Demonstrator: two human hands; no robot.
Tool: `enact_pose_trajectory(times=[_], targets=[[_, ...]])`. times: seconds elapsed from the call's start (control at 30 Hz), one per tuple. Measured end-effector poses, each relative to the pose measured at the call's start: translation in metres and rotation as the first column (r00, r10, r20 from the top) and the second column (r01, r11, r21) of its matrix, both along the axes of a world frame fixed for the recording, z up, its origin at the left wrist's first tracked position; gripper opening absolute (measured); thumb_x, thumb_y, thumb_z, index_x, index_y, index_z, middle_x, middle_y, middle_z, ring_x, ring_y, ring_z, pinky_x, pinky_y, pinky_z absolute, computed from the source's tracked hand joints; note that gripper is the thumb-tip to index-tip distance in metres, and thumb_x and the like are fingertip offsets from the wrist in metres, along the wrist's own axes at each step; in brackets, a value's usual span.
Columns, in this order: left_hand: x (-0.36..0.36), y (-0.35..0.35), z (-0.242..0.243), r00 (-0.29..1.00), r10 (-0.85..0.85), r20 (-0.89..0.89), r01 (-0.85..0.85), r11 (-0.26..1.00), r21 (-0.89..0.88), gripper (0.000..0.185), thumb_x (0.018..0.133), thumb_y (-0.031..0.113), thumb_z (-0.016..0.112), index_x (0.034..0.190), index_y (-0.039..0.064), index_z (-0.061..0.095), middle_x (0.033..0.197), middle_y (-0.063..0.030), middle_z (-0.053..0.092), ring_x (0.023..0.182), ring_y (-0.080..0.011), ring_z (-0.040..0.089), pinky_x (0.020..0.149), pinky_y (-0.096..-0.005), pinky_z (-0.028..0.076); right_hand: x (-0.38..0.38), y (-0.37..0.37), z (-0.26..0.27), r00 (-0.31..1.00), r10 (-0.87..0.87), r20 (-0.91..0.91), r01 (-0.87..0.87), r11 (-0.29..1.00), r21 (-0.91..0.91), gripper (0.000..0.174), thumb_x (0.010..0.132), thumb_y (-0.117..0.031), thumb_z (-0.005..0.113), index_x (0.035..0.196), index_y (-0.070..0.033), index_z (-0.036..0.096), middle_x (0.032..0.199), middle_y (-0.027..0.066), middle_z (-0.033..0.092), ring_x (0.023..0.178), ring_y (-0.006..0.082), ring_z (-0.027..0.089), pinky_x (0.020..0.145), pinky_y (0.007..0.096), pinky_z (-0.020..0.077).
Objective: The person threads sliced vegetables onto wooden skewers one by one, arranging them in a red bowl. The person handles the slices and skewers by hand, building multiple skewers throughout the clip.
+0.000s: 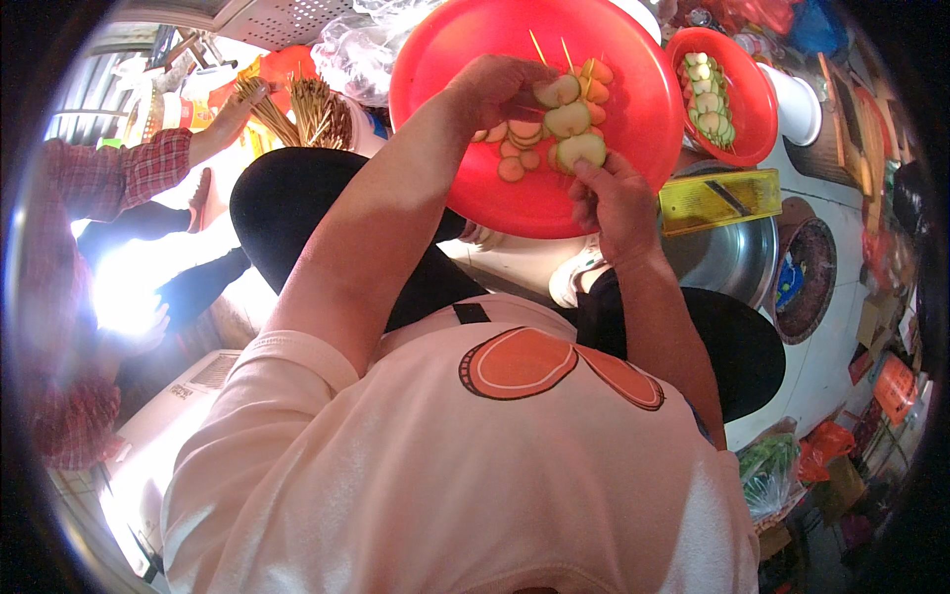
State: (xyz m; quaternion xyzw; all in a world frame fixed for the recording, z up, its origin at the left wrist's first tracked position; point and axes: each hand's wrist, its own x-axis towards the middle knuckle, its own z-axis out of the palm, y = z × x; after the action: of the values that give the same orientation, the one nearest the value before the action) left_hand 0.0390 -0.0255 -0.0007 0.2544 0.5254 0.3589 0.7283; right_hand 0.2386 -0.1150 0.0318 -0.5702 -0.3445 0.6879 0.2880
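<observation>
A large red plastic basin [423, 96] lies before me. Over it, my left hand [505, 85] is at the upper end of pale green vegetable slices [570, 119] threaded on a thin wooden skewer; its fingers are partly hidden, so its hold cannot be told. My right hand [612, 193] pinches the lowest slice between thumb and fingers. Loose round orange-edged slices [510, 152] lie in the basin beneath my hands. Beyond the green slices, skewers with orange slices [597, 82] rest side by side in the basin.
A smaller red basin [761, 111] at the right holds skewered green slices. Nearby are a yellow slicer [683, 204], a metal bowl [731, 260] and a brown tub [824, 275]. At the left, another person's hand [249, 100] touches bundled wooden skewers [315, 111].
</observation>
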Motion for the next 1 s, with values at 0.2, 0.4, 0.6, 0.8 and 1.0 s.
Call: enact_pose_trajectory(times=[0.2,0.4,0.6,0.8,1.0], targets=[[-0.097,0.033,-0.129,0.454,-0.02,-0.891,0.48,0.848,0.226,0.03,0.09,0.032,0.054,0.094,0.007,0.071,0.089,-0.0095,0.071,0.086,-0.0244,0.069,0.073,-0.0372,0.054,-0.008,0.002,0.01,0.998,0.006,-0.058,-0.006,1.0,0.013,0.016,0.089,-0.021,0.061,0.099,-0.008,0.062,0.068,0.0009,0.058,0.048,0.0101,0.052,0.04,0.0235,0.0386],[-0.04,0.005,-0.09,-0.147,-0.286,-0.947,0.617,0.722,-0.314,0.032,0.086,0.034,0.055,0.098,0.008,0.068,0.091,-0.0143,0.07,0.088,-0.0279,0.068,0.075,-0.0386,0.053,-0.003,-0.001,0.007,1.0,-0.019,-0.014,0.019,0.999,0.031,0.016,0.09,-0.02,0.061,0.098,-0.007,0.063,0.068,0.0008,0.058,0.048,0.009,0.052,0.041,0.0223,0.0391],[-0.038,0.003,-0.069,-0.237,-0.257,-0.937,0.66,0.665,-0.349,0.024,0.085,0.026,0.056,0.096,0.009,0.069,0.092,-0.0129,0.071,0.089,-0.0288,0.068,0.074,-0.0394,0.053,-0.005,0.0,0.007,0.999,0.034,0.04,-0.034,0.999,0.012,0.014,0.089,-0.018,0.062,0.097,-0.007,0.063,0.067,0.0009,0.057,0.048,0.0087,0.051,0.042,0.0227,0.0396],[-0.041,0.017,-0.021,0.893,0.085,-0.441,-0.057,0.995,0.077,0.019,0.086,0.01,0.056,0.098,0.001,0.067,0.093,-0.0122,0.07,0.084,-0.0258,0.068,0.072,-0.0358,0.056,-0.01,-0.002,0.01,0.992,0.106,0.063,-0.106,0.994,-0.003,0.017,0.089,-0.018,0.062,0.1,-0.005,0.061,0.067,0.0011,0.057,0.049,0.0085,0.051,0.043,0.0235,0.0408],[-0.062,0.039,-0.039,0.844,0.53,0.085,-0.534,0.845,0.025,0.016,0.082,-0.001,0.058,0.097,-0.005,0.062,0.087,-0.0149,0.065,0.074,-0.0252,0.065,0.066,-0.0378,0.058,-0.01,-0.003,0.011,0.991,0.137,0.011,-0.137,0.991,-0.011,0.018,0.089,-0.018,0.062,0.102,-0.005,0.06,0.066,0.0003,0.057,0.048,0.0081,0.05,0.044,0.0231,0.0406]])
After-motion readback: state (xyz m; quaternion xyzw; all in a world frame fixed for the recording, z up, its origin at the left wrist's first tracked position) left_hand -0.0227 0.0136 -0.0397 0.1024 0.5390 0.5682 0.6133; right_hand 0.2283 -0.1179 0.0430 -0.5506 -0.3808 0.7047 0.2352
